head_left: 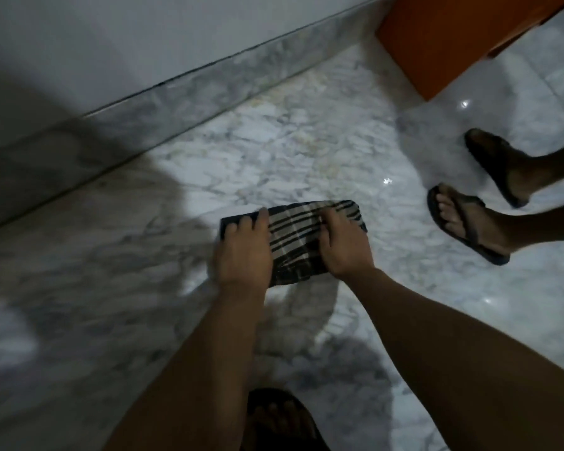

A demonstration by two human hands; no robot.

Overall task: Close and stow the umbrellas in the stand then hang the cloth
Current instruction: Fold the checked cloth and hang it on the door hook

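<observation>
A folded cloth, dark with pale checked stripes, is held low over the marble floor in the middle of the head view. My left hand grips its left end, fingers over the top edge. My right hand grips its right side, thumb on the striped face. Whether the cloth touches the floor I cannot tell. No umbrella and no stand are in view.
A white wall with a marble skirting runs diagonally across the top left. Orange wooden furniture stands at the top right. Another person's two feet in dark sandals are on the floor at right. My own sandalled foot shows at the bottom.
</observation>
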